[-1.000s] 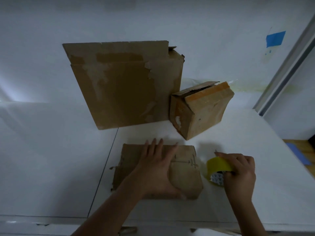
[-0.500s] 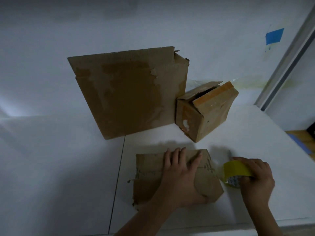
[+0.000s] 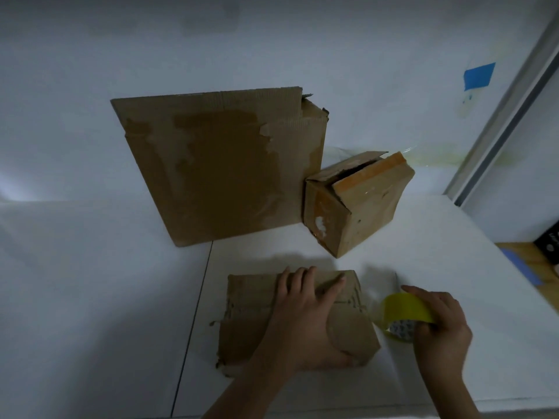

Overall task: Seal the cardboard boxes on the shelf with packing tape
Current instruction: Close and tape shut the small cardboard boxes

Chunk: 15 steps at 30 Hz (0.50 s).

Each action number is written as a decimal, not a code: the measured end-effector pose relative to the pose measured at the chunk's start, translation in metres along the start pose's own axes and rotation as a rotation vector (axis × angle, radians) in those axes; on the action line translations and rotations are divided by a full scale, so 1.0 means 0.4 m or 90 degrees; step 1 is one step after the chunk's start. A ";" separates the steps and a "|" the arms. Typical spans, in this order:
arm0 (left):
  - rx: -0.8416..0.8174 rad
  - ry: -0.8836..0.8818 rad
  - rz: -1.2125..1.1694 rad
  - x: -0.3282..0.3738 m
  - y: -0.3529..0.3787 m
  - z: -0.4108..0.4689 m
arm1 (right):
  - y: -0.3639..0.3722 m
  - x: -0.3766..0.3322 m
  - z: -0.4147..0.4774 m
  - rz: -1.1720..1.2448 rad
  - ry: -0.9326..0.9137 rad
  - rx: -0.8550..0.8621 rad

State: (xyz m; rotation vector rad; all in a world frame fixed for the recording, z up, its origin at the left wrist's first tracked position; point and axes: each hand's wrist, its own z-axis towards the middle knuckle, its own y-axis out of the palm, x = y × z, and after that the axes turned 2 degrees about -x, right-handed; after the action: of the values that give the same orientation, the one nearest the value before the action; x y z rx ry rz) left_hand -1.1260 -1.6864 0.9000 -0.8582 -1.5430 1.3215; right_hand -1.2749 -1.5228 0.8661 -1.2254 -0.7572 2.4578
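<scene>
A small flat cardboard box [image 3: 251, 322] lies on the white shelf [image 3: 438, 243] near its front edge. My left hand [image 3: 305, 319] presses flat on the box's top, fingers straight and pointing away from me. Just right of the box, my right hand [image 3: 441, 322] grips a roll of yellow packing tape [image 3: 403, 309] that stands on edge on the shelf. A thin clear strip seems to run from the roll toward the box's right side, but it is too faint to be sure.
A large flat cardboard box [image 3: 223, 167] leans upright against the back wall. Beside it on the right stands a smaller tilted box [image 3: 357, 204] with a partly open top flap. A blue tape patch [image 3: 479, 75] is on the wall; the shelf ends at the right.
The view has shifted so everything sits a little lower and more to the right than a second ago. Both hands keep their hold on the box and the tape roll.
</scene>
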 end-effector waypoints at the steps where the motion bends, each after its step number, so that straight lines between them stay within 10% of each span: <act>1: 0.000 -0.001 -0.002 0.001 0.001 0.001 | -0.004 0.003 0.000 0.015 0.002 -0.007; 8: -0.012 -0.023 -0.053 0.009 -0.013 -0.007 | -0.037 0.027 0.013 0.048 -0.044 -0.106; 15: 0.030 -0.049 -0.168 -0.012 -0.043 -0.021 | -0.019 0.023 -0.001 0.256 0.213 -0.068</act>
State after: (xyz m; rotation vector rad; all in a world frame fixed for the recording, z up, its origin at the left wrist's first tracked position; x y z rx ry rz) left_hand -1.1155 -1.6910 0.9160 -0.5576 -1.6170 1.2039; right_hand -1.2798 -1.5123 0.8643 -1.9314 -0.6005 2.4242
